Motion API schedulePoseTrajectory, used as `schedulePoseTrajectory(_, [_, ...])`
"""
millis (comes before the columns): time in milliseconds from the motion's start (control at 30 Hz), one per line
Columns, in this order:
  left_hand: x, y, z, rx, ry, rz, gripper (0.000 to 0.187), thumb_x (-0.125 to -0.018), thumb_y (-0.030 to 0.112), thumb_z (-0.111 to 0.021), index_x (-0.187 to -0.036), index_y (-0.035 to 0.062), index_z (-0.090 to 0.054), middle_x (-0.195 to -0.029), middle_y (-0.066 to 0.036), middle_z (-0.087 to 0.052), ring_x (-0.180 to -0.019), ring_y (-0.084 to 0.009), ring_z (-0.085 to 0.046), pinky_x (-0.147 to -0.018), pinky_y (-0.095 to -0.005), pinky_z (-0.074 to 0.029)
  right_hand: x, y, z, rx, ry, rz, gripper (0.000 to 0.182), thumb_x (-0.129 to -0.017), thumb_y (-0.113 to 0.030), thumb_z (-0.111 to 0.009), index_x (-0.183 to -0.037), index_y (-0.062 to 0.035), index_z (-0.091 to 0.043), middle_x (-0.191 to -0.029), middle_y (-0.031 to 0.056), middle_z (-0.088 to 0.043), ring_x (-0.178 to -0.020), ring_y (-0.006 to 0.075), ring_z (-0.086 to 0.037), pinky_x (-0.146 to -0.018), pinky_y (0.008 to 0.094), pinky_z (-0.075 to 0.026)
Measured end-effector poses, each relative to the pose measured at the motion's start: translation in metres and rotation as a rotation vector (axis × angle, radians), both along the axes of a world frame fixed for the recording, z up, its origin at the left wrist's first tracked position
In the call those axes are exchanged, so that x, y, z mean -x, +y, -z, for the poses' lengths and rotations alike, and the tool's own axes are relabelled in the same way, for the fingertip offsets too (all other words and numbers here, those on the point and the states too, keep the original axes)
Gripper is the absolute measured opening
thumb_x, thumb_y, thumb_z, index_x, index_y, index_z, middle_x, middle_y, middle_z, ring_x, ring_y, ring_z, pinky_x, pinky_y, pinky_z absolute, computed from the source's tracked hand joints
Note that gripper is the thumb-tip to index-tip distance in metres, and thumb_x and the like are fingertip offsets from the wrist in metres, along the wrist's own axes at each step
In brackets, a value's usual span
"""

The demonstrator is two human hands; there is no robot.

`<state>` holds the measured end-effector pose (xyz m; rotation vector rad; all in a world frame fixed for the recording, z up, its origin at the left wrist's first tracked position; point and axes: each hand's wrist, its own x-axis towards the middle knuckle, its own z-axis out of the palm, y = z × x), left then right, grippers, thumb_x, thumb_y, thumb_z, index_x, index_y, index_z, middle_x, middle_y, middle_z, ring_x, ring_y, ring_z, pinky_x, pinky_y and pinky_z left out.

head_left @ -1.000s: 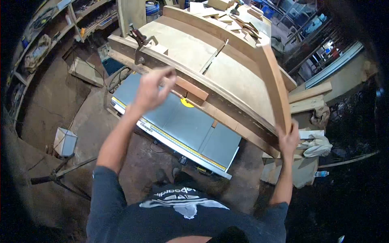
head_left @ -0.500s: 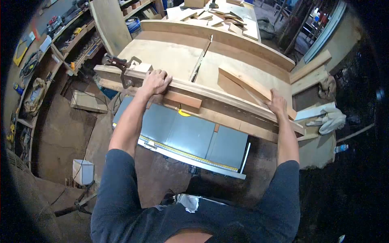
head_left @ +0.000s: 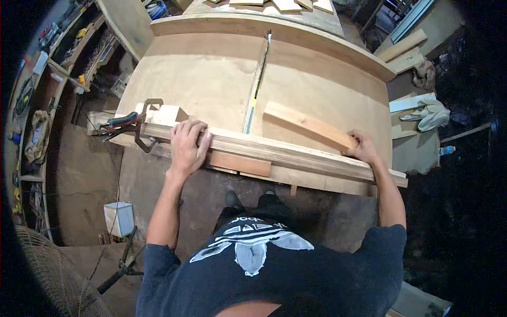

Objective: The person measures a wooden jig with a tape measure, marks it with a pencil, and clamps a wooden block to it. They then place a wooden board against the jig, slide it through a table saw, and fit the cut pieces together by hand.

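A wide plywood sled (head_left: 211, 68) with a raised back fence has a slot (head_left: 257, 84) running through its middle. Along its near side lies a layered wooden fence (head_left: 296, 154). My left hand (head_left: 187, 145) rests over that fence near its left part, fingers slightly spread. My right hand (head_left: 363, 148) is closed on the right end of a curved wooden strip (head_left: 306, 124), which lies slantwise on the sled behind the near fence. A clamp (head_left: 138, 124) with a dark handle grips the fence's left end beside a small wood block (head_left: 168, 114). A reddish block (head_left: 240, 162) is on the fence's near face.
Cut wood pieces (head_left: 288, 4) lie on a surface beyond the sled. Shelves with tools (head_left: 79, 45) stand at left. A white box (head_left: 119, 218) and a fan cage (head_left: 50, 269) are lower left. Gloves (head_left: 430, 114) lie on boards at right.
The sled and near fence have come toward my body, covering the grey saw table seen before. The curved strip sits at a slightly different angle, with my right hand still on it. The view has shifted.
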<state>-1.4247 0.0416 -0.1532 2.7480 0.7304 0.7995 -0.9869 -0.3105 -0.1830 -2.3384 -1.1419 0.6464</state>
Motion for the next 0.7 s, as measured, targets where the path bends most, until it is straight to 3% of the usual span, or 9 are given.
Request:
schedulePoseTrajectory(67, [0.013,-0.004,0.002,0.102,-0.188,0.070,0.026,-0.091,0.021,-0.068,-0.110,0.0025,-0.067,-0.117,-0.015,-0.063,-0.114,-0.0344,-0.056,-0.102,-0.0462,-0.040,0.023,0.022,-0.006,0.041,-0.015,-0.039,0.056,-0.065,-0.020,-0.089,-0.114,-0.0016,-0.069,-0.101,0.0128,-0.071,-0.098,0.0223,-0.067,-0.090,0.0360,-0.053])
schedulePoseTrajectory(133, [0.025,-0.011,0.010,0.135,-0.243,0.051,0.026,-0.090,0.017,-0.069,-0.110,0.0014,-0.066,-0.120,-0.017,-0.061,-0.117,-0.0368,-0.055,-0.104,-0.0475,-0.041,0.042,0.051,-0.005,0.067,-0.014,-0.134,0.062,-0.068,-0.028,-0.086,-0.123,-0.0050,-0.069,-0.113,0.0193,-0.072,-0.105,0.0265,-0.069,-0.094,0.0372,-0.054])
schedulePoseTrajectory(167, [0.031,-0.015,0.014,0.128,-0.303,0.021,0.025,-0.090,0.016,-0.069,-0.111,0.0015,-0.066,-0.121,-0.017,-0.061,-0.119,-0.0368,-0.054,-0.105,-0.0477,-0.041,0.064,0.074,-0.028,0.129,0.028,-0.185,0.057,-0.077,-0.031,-0.083,-0.126,-0.0040,-0.068,-0.116,0.0189,-0.072,-0.107,0.0269,-0.068,-0.096,0.0380,-0.053])
schedulePoseTrajectory(200, [0.038,-0.018,0.017,0.121,-0.363,-0.015,0.024,-0.090,0.014,-0.068,-0.111,0.0015,-0.066,-0.122,-0.017,-0.061,-0.120,-0.0369,-0.054,-0.106,-0.0479,-0.041,0.076,0.090,-0.030,0.141,0.030,-0.197,0.057,-0.077,-0.031,-0.083,-0.126,-0.0040,-0.068,-0.116,0.0189,-0.072,-0.107,0.0269,-0.068,-0.096,0.0380,-0.053])
schedulePoseTrajectory(300, [0.059,-0.024,0.020,0.112,-0.375,-0.132,0.024,-0.090,0.011,-0.067,-0.112,0.0013,-0.066,-0.124,-0.017,-0.061,-0.121,-0.0376,-0.053,-0.105,-0.0484,-0.041,0.106,0.130,-0.037,0.161,0.383,-0.205,0.042,-0.093,-0.022,-0.072,-0.129,-0.0011,-0.067,-0.117,0.0157,-0.072,-0.108,0.0274,-0.067,-0.096,0.0387,-0.052])
schedulePoseTrajectory(500, [0.080,-0.033,0.047,0.131,-0.338,-0.398,0.025,-0.092,0.011,-0.065,-0.115,0.0008,-0.065,-0.128,-0.018,-0.058,-0.121,-0.0362,-0.052,-0.106,-0.0477,-0.041,0.104,0.155,-0.015,0.068,0.427,-0.256,0.031,-0.090,-0.013,-0.073,-0.119,-0.0026,-0.073,-0.106,0.0154,-0.073,-0.098,0.0228,-0.068,-0.089,0.0367,-0.053])
schedulePoseTrajectory(633, [0.082,-0.048,0.062,0.236,-0.377,-0.573,0.026,-0.094,0.011,-0.065,-0.118,0.0004,-0.063,-0.129,-0.020,-0.055,-0.122,-0.0356,-0.052,-0.107,-0.0461,-0.039,0.120,0.178,-0.030,0.066,0.449,-0.254,0.028,-0.087,-0.011,-0.074,-0.114,-0.0030,-0.075,-0.099,0.0153,-0.072,-0.093,0.0227,-0.068,-0.085,0.0366,-0.053])
schedulePoseTrajectory(700, [0.089,-0.057,0.073,0.278,-0.364,-0.658,0.027,-0.095,0.012,-0.064,-0.119,-0.0003,-0.063,-0.129,-0.020,-0.054,-0.122,-0.0348,-0.052,-0.108,-0.0448,-0.039,0.122,0.183,-0.024,0.021,0.354,-0.315,0.025,-0.087,-0.012,-0.074,-0.111,-0.0029,-0.075,-0.098,0.0158,-0.072,-0.090,0.0277,-0.069,-0.084,0.0375,-0.054])
